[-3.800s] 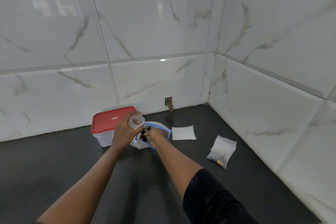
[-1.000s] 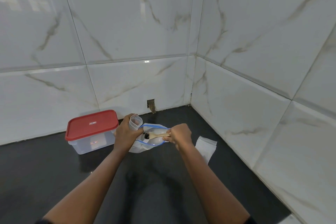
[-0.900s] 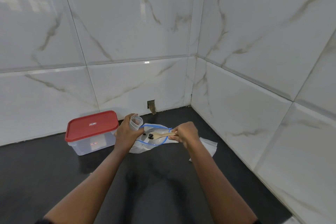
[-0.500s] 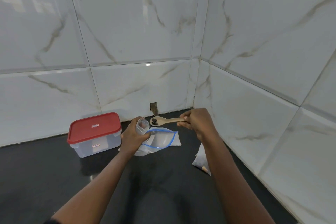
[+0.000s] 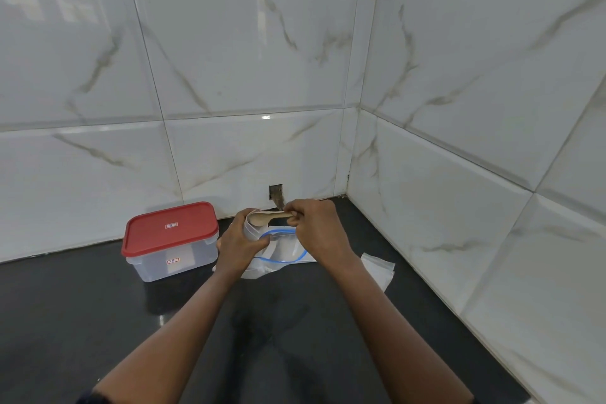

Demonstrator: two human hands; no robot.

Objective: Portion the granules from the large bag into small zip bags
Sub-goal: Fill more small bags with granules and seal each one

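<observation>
small zip bag (image 5: 251, 230) being gripped by left hand (image 5: 237, 245) | wooden spoon (image 5: 266, 217) resting in its mouth, right hand (image 5: 313, 228) pinching the handle | large bag (image 5: 286, 252) lying beneath (blue zip open) | red-lidded container (image 5: 170, 239) sitting at 9 o'clock

I saw a glossy black counter (image 5: 98, 321) running into a tiled corner. Three things lay on it. A clear box (image 5: 173, 261) with a red lid (image 5: 169, 226) stood at the left, close to the back wall. Just to its right lay the big bag (image 5: 282, 254), crumpled, its blue-zipped mouth gaping open and only partly in my view. Further right, near the side wall and apart from the big bag, a small bag (image 5: 380, 272) lay flat; its contents I could not tell.
</observation>
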